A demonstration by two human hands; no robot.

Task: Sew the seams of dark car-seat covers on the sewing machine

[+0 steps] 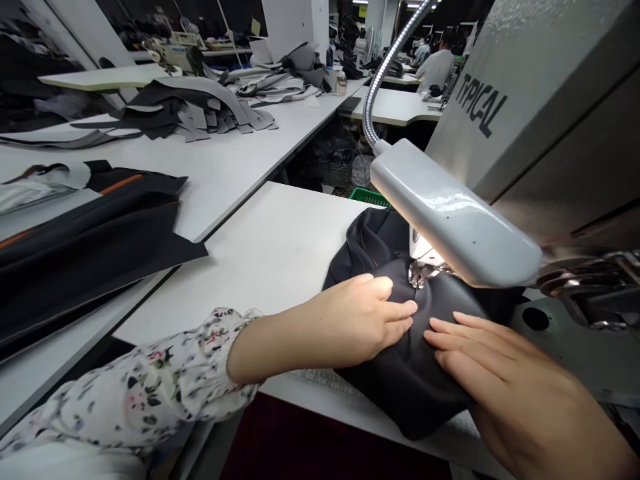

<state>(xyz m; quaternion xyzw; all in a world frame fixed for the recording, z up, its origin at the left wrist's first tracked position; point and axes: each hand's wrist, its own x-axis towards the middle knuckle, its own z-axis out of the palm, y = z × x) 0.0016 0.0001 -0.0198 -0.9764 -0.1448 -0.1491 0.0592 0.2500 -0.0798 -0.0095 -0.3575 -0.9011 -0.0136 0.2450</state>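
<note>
A dark, smooth leather-like piece [400, 380] lies bunched on the sewing machine's bed, with a seam line running to the presser foot [417, 273]. My left hand [367, 320] rests on it left of the seam; two fingers stretch out on the surface and the others bend. Its thumb is hidden. Right of the seam, my right hand [505, 380] lies flat with straight fingers, touching the same piece. Both hands are just in front of the foot. The needle cannot be made out.
A lit lamp [450, 217] on a flexible neck hangs over the foot beside the machine head [520, 107]. Dark panels with orange strips [85, 227] lie on the left table. Grey cut pieces [195, 110] are piled behind them. A person [437, 67] sits far back.
</note>
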